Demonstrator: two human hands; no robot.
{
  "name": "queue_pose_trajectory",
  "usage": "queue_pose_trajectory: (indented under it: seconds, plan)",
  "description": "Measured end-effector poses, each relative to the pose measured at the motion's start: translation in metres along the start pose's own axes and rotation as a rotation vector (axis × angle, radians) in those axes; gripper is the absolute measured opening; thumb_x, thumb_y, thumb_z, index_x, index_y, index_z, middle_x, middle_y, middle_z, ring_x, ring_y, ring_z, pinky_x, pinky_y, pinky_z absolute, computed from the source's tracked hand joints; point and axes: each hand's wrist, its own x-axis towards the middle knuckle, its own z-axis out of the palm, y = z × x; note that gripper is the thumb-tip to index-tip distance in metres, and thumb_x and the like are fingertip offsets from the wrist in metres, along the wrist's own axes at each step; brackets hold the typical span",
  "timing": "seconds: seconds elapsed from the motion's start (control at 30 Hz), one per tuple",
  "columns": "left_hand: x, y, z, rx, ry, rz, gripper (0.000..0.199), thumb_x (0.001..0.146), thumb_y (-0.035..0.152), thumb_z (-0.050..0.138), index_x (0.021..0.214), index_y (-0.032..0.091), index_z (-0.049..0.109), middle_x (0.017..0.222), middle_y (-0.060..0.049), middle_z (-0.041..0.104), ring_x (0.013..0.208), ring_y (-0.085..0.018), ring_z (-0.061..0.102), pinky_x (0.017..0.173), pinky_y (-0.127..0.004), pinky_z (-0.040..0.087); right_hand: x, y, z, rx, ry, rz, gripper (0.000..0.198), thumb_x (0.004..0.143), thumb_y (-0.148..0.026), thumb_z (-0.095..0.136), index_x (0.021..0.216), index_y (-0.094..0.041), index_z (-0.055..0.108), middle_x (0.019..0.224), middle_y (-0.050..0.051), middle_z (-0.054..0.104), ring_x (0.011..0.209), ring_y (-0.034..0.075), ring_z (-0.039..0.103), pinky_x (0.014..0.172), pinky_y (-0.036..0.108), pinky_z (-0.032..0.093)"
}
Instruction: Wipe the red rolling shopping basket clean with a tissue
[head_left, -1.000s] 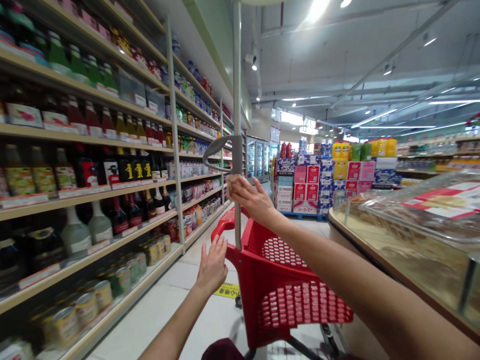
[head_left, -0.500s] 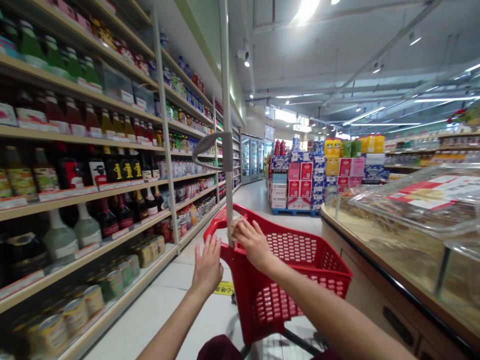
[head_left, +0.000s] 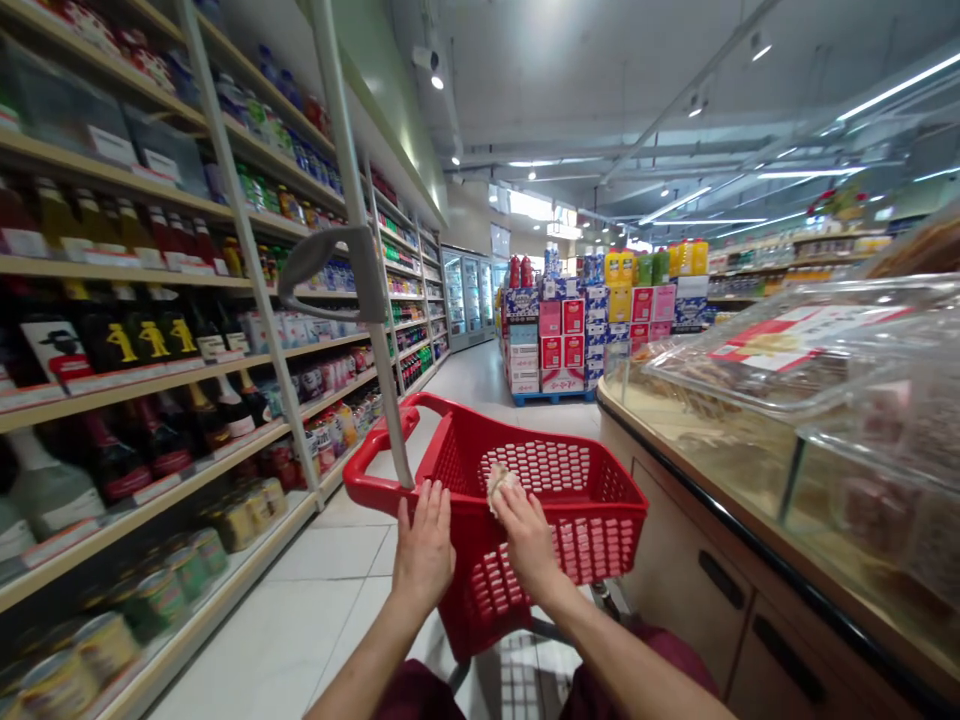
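Note:
A red plastic shopping cart [head_left: 469,592] stands in front of me, its perforated basket turned to the right. My left hand [head_left: 425,545] lies flat with fingers stretched out along the basket's near rim, close to the foot of the metal pole [head_left: 390,410]. Farther right on the same rim, my right hand [head_left: 529,535] presses a crumpled off-white cloth [head_left: 499,482] under its fingers. A grey looped handle [head_left: 330,270] is fixed partway up the pole. The cart's red push bar [head_left: 361,478] extends to the left of my hands.
Shelves of bottles and cans [head_left: 161,420] line the left side. On the right is a counter [head_left: 675,520] with clear plastic lids [head_left: 810,340]. Stacked cartons [head_left: 562,345] on a blue pallet stand ahead, and refrigerators [head_left: 465,290] lie beyond.
My right hand has moved with the cloth from the pole's foot to the rim farther right. The cart has turned, showing more of its basket, and the pole appears farther left and tilted.

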Motion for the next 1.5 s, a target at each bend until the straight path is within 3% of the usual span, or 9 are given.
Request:
queue_pose_trajectory:
  seconds: [0.13, 0.3, 0.5, 0.67, 0.9, 1.07, 1.23, 1.37, 1.5]
  plan:
    - [0.000, 0.000, -0.005, 0.006, -0.033, 0.008, 0.061, 0.065, 0.014, 0.038, 0.125, 0.010, 0.037, 0.136, -0.009, 0.031, 0.127, -0.022, 0.023, 0.105, -0.048, 0.008, -0.026, 0.042, -0.006, -0.074, 0.044, -0.006, 0.057, 0.072, 0.006, 0.030, 0.117, -0.024, 0.050, 0.125, 0.002, 0.047, 0.118, 0.016, 0.040, 0.099, 0.037, 0.021]
    - [0.001, 0.017, -0.002, -0.002, -0.065, 0.056, 0.061, 0.064, 0.016, 0.040, 0.125, 0.012, 0.038, 0.136, -0.009, 0.032, 0.128, -0.024, 0.020, 0.105, -0.047, 0.005, -0.037, 0.083, -0.026, -0.179, 0.016, 0.253, 0.060, 0.069, 0.007, 0.029, 0.116, -0.023, 0.052, 0.124, 0.007, 0.048, 0.118, 0.019, 0.040, 0.096, 0.044, 0.023]
    - [-0.001, 0.037, 0.006, -0.033, -0.098, 0.059, 0.062, 0.065, 0.017, 0.040, 0.126, 0.013, 0.036, 0.137, -0.008, 0.030, 0.128, -0.023, 0.019, 0.105, -0.048, 0.007, -0.042, 0.088, -0.025, -0.112, -0.031, 0.041, 0.056, 0.073, 0.003, 0.031, 0.118, -0.025, 0.050, 0.127, 0.003, 0.045, 0.121, 0.017, 0.035, 0.100, 0.040, 0.020]
    - [-0.001, 0.035, 0.008, -0.052, -0.084, 0.076, 0.061, 0.064, 0.016, 0.039, 0.125, 0.013, 0.037, 0.136, -0.008, 0.030, 0.128, -0.022, 0.021, 0.105, -0.047, 0.008, -0.061, 0.139, -0.046, -0.259, -0.075, 0.527, 0.052, 0.074, 0.000, 0.029, 0.117, -0.020, 0.051, 0.126, 0.010, 0.045, 0.118, 0.023, 0.039, 0.095, 0.048, 0.024]
    - [-0.002, 0.031, 0.002, -0.096, -0.010, 0.103, 0.055, 0.067, 0.014, 0.039, 0.122, 0.011, 0.042, 0.133, -0.010, 0.037, 0.125, -0.022, 0.028, 0.105, -0.047, 0.005, -0.055, 0.103, -0.035, -0.139, -0.076, 0.132, 0.057, 0.073, 0.002, 0.030, 0.119, -0.026, 0.048, 0.128, 0.003, 0.044, 0.122, 0.016, 0.032, 0.099, 0.039, 0.023]
    - [0.005, -0.023, -0.010, -0.001, 0.186, -0.069, 0.049, 0.073, 0.020, 0.037, 0.121, 0.009, 0.039, 0.128, -0.014, 0.043, 0.120, -0.022, 0.035, 0.104, -0.046, 0.006, -0.068, 0.120, -0.032, -0.247, -0.045, 0.421, 0.052, 0.073, -0.002, 0.032, 0.118, -0.019, 0.050, 0.129, 0.009, 0.042, 0.120, 0.021, 0.037, 0.096, 0.043, 0.028]
    - [0.028, -0.070, -0.029, 0.067, 0.009, -0.145, 0.037, 0.073, 0.030, 0.046, 0.107, 0.016, 0.050, 0.117, -0.012, 0.052, 0.113, -0.025, 0.040, 0.101, -0.052, 0.009, -0.049, 0.105, -0.014, -0.139, -0.045, 0.328, 0.059, 0.068, 0.005, 0.028, 0.118, -0.016, 0.050, 0.130, 0.007, 0.042, 0.124, 0.019, 0.028, 0.099, 0.035, 0.029]
    - [0.036, -0.063, -0.042, 0.073, -0.021, -0.135, 0.024, 0.072, 0.030, 0.050, 0.092, 0.019, 0.055, 0.100, -0.007, 0.059, 0.101, -0.023, 0.046, 0.099, -0.049, 0.015, -0.014, 0.093, -0.007, -0.045, -0.088, 0.374, 0.056, 0.065, 0.005, 0.031, 0.112, -0.013, 0.055, 0.124, 0.011, 0.048, 0.122, 0.022, 0.033, 0.098, 0.040, 0.031]
    - [0.037, -0.033, -0.045, 0.070, 0.023, -0.141, 0.019, 0.071, 0.030, 0.052, 0.086, 0.018, 0.056, 0.089, -0.006, 0.058, 0.094, -0.023, 0.047, 0.097, -0.046, 0.021, 0.027, 0.025, 0.006, 0.212, 0.003, 0.244, 0.054, 0.068, 0.003, 0.030, 0.112, -0.014, 0.055, 0.121, 0.009, 0.051, 0.120, 0.019, 0.036, 0.099, 0.041, 0.032]
